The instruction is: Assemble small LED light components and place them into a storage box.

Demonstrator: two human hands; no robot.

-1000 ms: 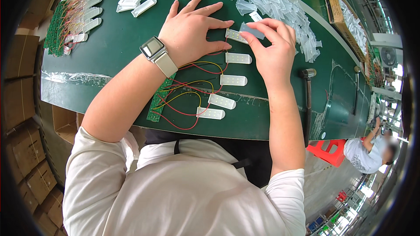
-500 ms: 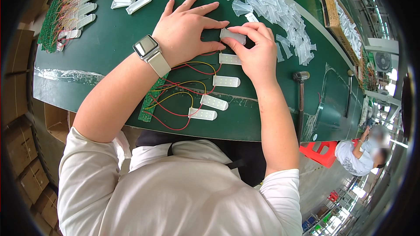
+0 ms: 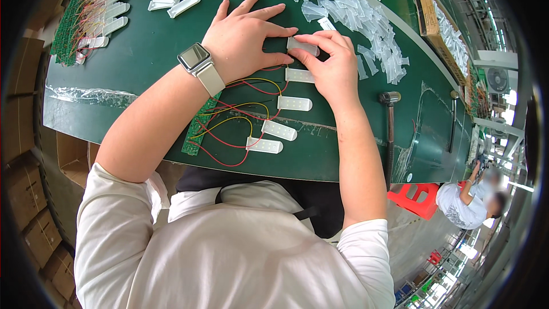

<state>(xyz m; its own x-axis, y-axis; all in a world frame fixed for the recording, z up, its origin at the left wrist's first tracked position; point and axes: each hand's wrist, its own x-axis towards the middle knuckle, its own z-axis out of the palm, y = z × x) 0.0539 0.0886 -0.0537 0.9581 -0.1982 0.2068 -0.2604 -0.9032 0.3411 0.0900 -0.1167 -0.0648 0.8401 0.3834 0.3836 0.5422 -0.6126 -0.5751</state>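
A frosted whitish plastic strip (image 3: 303, 47) lies at the top of a column of white LED light housings. My right hand (image 3: 336, 68) pinches its right part between thumb and fingers. At the strip's left end, the thumb and index finger of my left hand (image 3: 243, 37) bracket its two sides, the other fingers spread on the table. Whether a housing lies beneath the strip is hidden. Below it are several white housings with dotted faces, the closest one (image 3: 299, 75) partly behind my right hand. Red and yellow wires join them to a green circuit board (image 3: 197, 131), partly under my left forearm.
Beyond my hands lies a pile of translucent strips (image 3: 349, 8), with white plastic shells (image 3: 186, 6) further left. Wired boards (image 3: 71, 37) fill the far left. A hammer (image 3: 390, 137) lies right of my forearm, and an open carton (image 3: 429, 17) stands at the far right.
Both hands keep their places on the strip, with hardly any finger movement. The whole view has shifted slightly.
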